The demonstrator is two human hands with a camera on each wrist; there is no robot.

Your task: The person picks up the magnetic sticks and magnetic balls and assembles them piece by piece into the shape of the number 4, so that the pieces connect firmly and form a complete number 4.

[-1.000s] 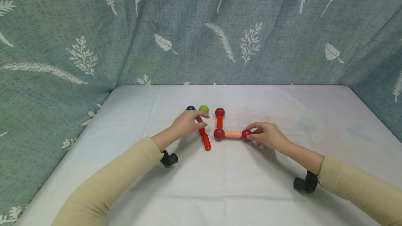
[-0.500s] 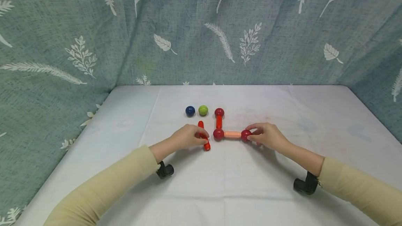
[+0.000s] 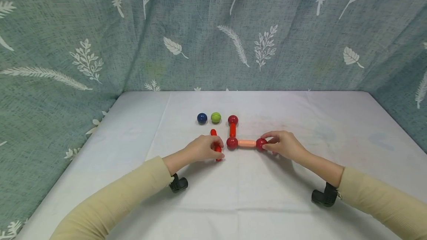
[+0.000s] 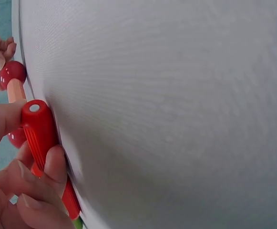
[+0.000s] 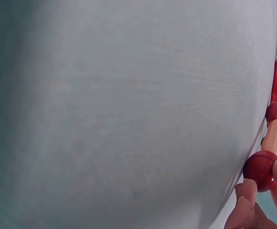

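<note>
My left hand [image 3: 204,148] pinches the nearer of two red rods [image 4: 40,131] between thumb and fingers. The other red rod [image 3: 213,132] lies just beyond it, end toward it. With thumb and fingers, my right hand [image 3: 286,144] holds a dark red ball [image 5: 258,171] on the table. From that ball a peach rod [image 3: 247,143] runs left to a second dark red ball [image 3: 232,143]. A further red rod [image 3: 232,129] extends from there toward the back, ending at another red ball [image 3: 233,120]; together they form an L.
Behind the loose rods, a blue ball [image 3: 202,118] and a green ball [image 3: 215,117] sit side by side. A white cloth covers the table [image 3: 213,203]. A leaf-patterned curtain [image 3: 213,32] hangs behind it.
My left hand has come nearer from beside the blue and green balls and taken hold of the nearer red rod, whose near end has shifted slightly left. My right hand stays on its ball.
</note>
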